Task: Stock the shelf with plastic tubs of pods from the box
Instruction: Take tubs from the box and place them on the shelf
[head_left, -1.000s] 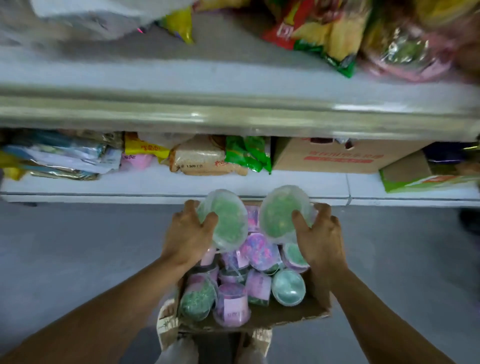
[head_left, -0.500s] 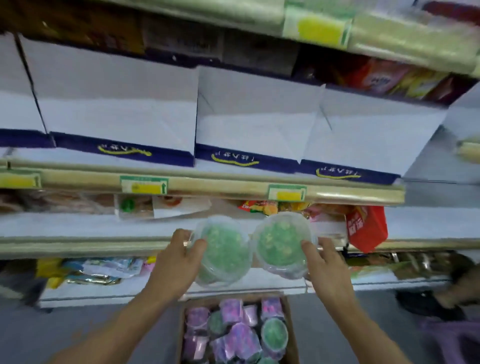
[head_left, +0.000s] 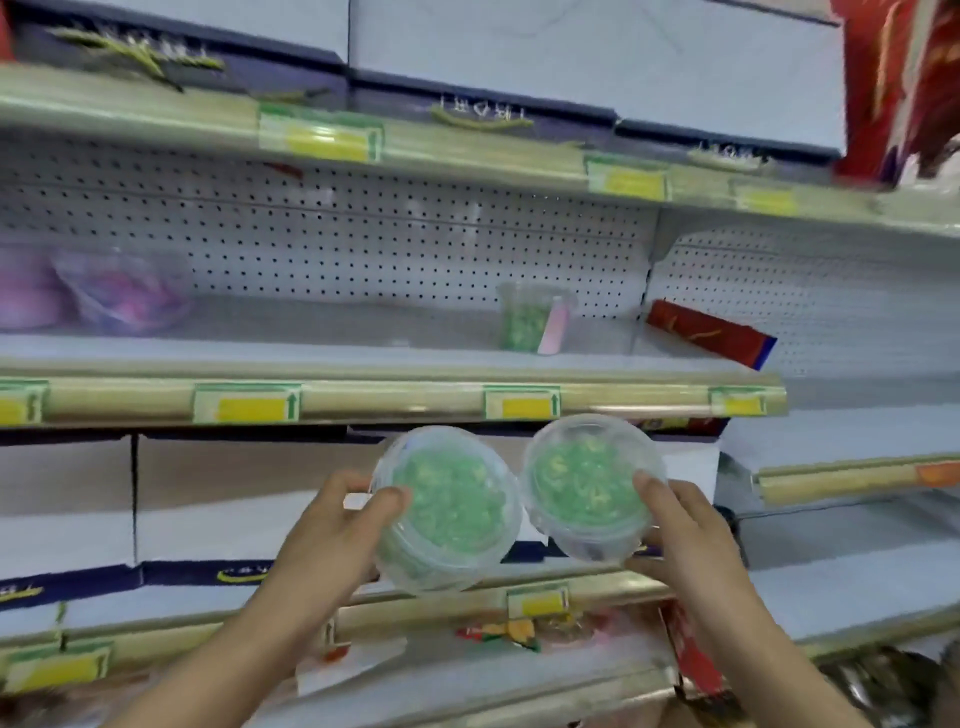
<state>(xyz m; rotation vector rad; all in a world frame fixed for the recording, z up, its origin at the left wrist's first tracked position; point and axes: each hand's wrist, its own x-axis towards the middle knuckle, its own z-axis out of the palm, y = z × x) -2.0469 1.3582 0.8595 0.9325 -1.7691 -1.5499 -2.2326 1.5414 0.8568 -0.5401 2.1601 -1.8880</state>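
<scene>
My left hand (head_left: 332, 530) grips a clear tub of green pods (head_left: 447, 506), thumb on its lid. Beside it, my right hand (head_left: 680, 535) grips a second clear tub of green pods (head_left: 589, 483). Both tubs are held side by side, lids toward me, below the front rail of a white shelf (head_left: 363, 353). One tub of green pods (head_left: 527, 322) stands upright on that shelf near its right end. Two tubs with pink and purple pods (head_left: 124, 296) sit at its far left. The box is out of view.
A red packet (head_left: 709, 332) lies on the shelf's right end against the pegboard back. White boxes with blue bands (head_left: 197, 514) fill the shelf below. Yellow price tags (head_left: 247, 408) line the rails. Red packaging (head_left: 898, 83) hangs at the top right.
I have raised both tubs from the box up toward the shelves, and my view has tilted upward. The box has dropped out of sight and the pegboard shelf has come into view.
</scene>
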